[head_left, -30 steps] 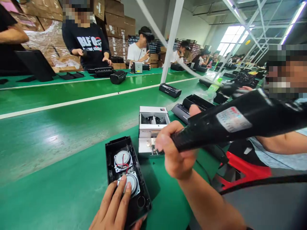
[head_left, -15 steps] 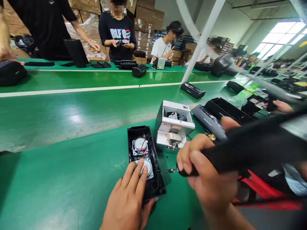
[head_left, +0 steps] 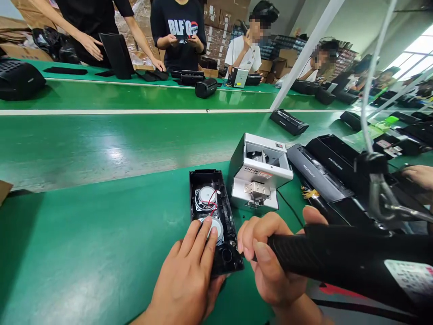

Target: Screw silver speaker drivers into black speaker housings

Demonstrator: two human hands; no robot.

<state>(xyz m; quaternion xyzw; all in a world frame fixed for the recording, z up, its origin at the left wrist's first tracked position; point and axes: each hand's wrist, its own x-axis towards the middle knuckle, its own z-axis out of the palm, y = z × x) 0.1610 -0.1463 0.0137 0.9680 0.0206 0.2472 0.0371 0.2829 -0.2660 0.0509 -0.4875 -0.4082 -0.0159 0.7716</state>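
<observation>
Through my feed, the left hand [head_left: 184, 271] sits on the open black plastic speaker housing [head_left: 226, 239], which lies on the green tabletop [head_left: 101, 271]. Its fingers [head_left: 203, 237] are spread, pressing a round silver driver [head_left: 214, 229], apparently to pin the housing steady. The right hand [head_left: 267, 257] clenches a black, carbon-textured electric screwdriver [head_left: 338, 253], its end hidden behind the fingers, close to a small metal screw [head_left: 232, 243] at the housing's corner. A second, red-wired driver [head_left: 206, 198] sits just beyond. Right of the housing stand a white metal screw feeder [head_left: 259, 174], within easy reach, and long grey speaker panels [head_left: 320, 174]. Far beyond the housing, a black speaker [head_left: 205, 88] rests on another belt.
</observation>
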